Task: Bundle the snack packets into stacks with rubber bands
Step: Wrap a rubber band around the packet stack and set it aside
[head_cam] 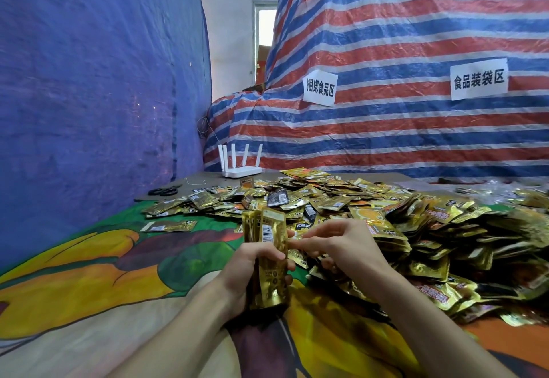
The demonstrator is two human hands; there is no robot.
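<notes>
In the head view, we saw the left hand [243, 270] gripping a stack of gold snack packets [271, 247], held upright just above the cloth-covered surface [118, 258], fingers curled round its lower half. The right hand [344, 247] sat just beside it, fingertips [303, 244] drawn together at the stack's right edge. We could not tell whether they pinched a rubber band, since none was clear enough to make out. The heap of loose packets [416, 223] lay behind and to the right. We judged the stack gathered and the banding step in hand. Next, a band would need stretching over the top end while the left hand kept the packets squared.
</notes>
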